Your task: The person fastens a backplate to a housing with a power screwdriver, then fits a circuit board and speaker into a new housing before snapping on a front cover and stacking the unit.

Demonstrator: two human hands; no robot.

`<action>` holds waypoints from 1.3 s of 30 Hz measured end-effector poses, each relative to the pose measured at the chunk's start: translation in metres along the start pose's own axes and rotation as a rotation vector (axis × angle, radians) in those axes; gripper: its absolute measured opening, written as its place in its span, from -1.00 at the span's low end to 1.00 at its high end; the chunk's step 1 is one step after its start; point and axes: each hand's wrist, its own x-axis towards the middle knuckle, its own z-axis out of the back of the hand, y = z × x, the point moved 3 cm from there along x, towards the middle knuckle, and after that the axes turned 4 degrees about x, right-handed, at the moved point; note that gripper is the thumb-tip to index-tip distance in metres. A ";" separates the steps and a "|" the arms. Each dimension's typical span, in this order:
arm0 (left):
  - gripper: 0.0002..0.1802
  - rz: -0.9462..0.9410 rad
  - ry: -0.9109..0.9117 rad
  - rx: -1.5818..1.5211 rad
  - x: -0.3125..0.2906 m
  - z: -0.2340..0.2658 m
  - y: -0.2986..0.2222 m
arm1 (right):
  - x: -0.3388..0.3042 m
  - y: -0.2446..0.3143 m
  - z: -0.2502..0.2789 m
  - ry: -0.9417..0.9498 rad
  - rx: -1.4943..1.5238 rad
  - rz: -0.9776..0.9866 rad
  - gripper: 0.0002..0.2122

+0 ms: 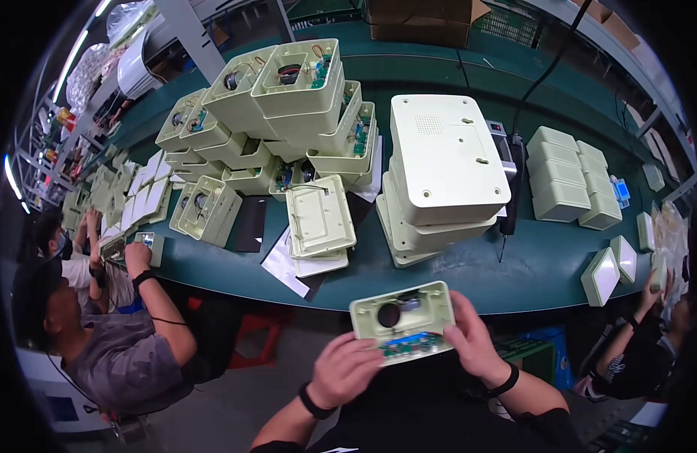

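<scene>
Between my hands, just off the bench's front edge, is a cream plastic housing point(431, 308) with its open side facing me. Inside it sit a round black speaker point(388, 315) and a green circuit board point(415, 346) with a blue part and thin wires. My left hand point(347, 370) grips the lower left corner, fingers over the edge near the board. Around the right end my right hand point(475, 338) is closed, its thumb at the inner edge. The undersides of both grips are hidden.
Open housings point(292, 98) are piled at the back left, beside loose flat covers point(320, 215). Closed boxes point(446, 151) are stacked centrally, next to a black electric screwdriver point(514, 174). Smaller cream boxes point(560, 177) stand to the right. Co-workers point(122, 332) sit at left and right.
</scene>
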 end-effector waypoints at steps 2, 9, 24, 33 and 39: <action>-0.69 -0.015 0.027 -0.057 0.013 -0.022 -0.003 | 0.003 -0.015 0.025 -0.058 0.005 -0.053 -0.48; -0.15 0.374 -0.189 0.378 0.076 0.003 0.094 | 0.016 -0.004 0.125 -0.200 -0.230 -0.082 -0.56; -0.58 0.181 -0.286 0.500 0.060 0.063 0.127 | 0.031 0.030 0.115 -0.341 -0.914 0.206 -0.64; -0.73 -0.100 -0.268 0.116 0.025 0.091 0.027 | -0.019 0.076 0.042 -0.198 -0.875 0.646 -0.68; -0.72 -0.421 0.174 -0.035 0.060 0.035 -0.019 | 0.002 0.069 0.008 -0.030 -0.731 0.396 -0.70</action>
